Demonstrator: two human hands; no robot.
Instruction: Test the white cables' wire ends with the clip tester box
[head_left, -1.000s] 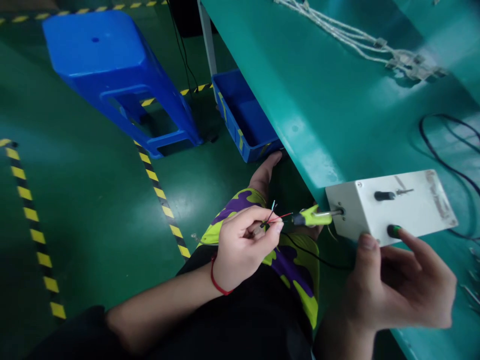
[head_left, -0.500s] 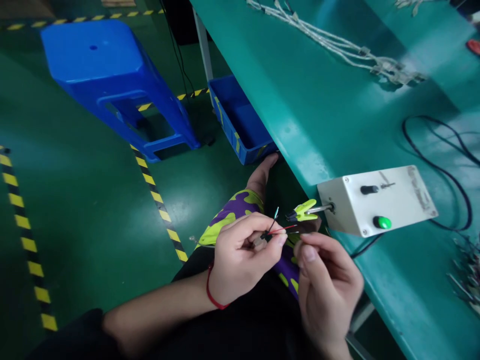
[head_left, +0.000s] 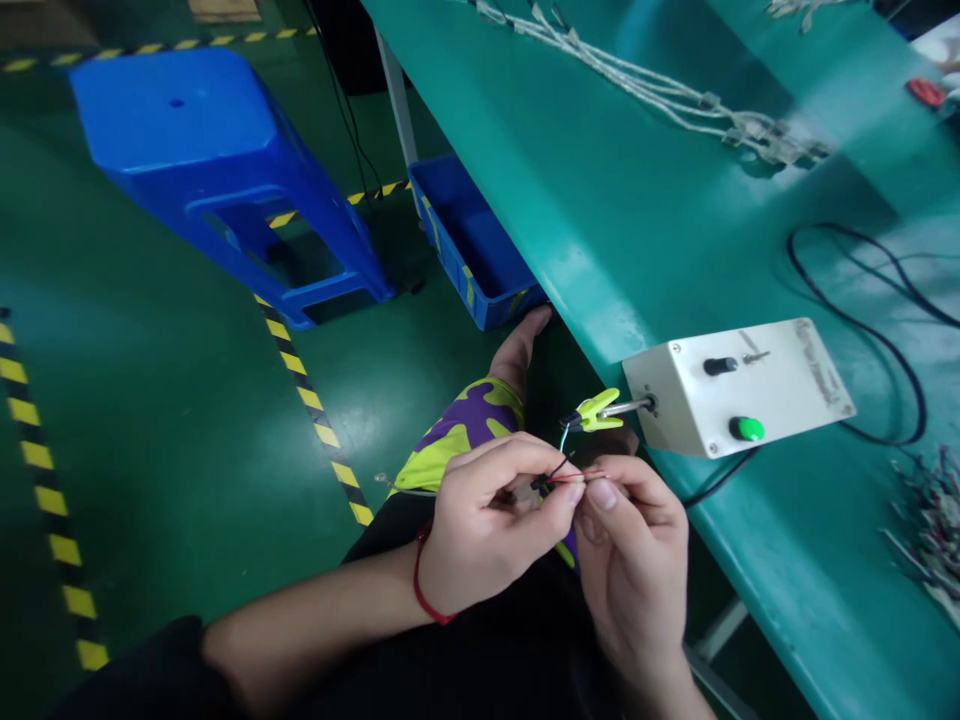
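Working wires [head_left: 562,478] near the box [head_left: 780,385] — left hand [head_left: 499,520] and right hand [head_left: 637,540] pinching them — next move likely needs steadiness

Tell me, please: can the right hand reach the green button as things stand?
Probably yes: the green button sits uncovered on the box, near the right hand. That hand is at the wires, though, so it would likely have to leave them first.
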